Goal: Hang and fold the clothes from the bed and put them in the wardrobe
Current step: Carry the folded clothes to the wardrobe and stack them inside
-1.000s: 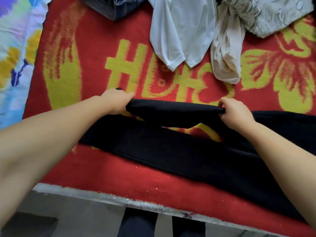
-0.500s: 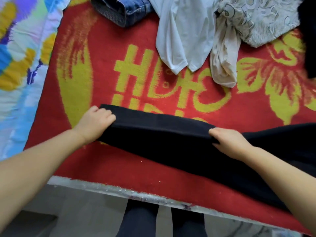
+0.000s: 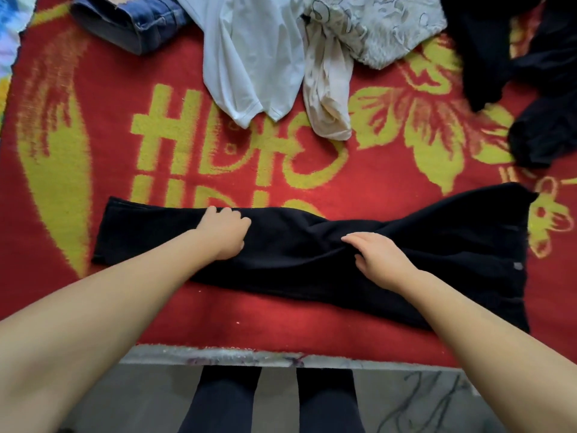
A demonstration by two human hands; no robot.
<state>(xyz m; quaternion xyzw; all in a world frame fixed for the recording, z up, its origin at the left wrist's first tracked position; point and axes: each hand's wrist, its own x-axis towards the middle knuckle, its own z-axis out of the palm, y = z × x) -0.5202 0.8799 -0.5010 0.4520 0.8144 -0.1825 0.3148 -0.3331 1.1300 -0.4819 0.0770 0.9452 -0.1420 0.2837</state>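
Observation:
Black trousers (image 3: 312,260) lie folded lengthwise across the near part of the bed, leg ends to the left and waistband to the right. My left hand (image 3: 224,232) rests on the left half, its fingers curled over the far edge of the fabric. My right hand (image 3: 381,260) lies palm down on the middle of the trousers with the fingers stretched out, and creases gather at its fingertips. Further back lie folded blue jeans (image 3: 134,23), a white shirt (image 3: 249,57), a cream garment (image 3: 327,89) and a grey patterned cloth (image 3: 384,26).
A red and yellow blanket (image 3: 281,170) covers the bed. A heap of black clothes (image 3: 537,73) sits at the far right. The bed's front edge (image 3: 218,357) runs just below the trousers, with my dark-clad legs (image 3: 224,398) standing against it. A colourful sheet (image 3: 9,42) shows at the left.
Both hands brought the lifted trouser leg down toward me onto the other leg. They then slid to the right along the fabric, and the right hand opened flat.

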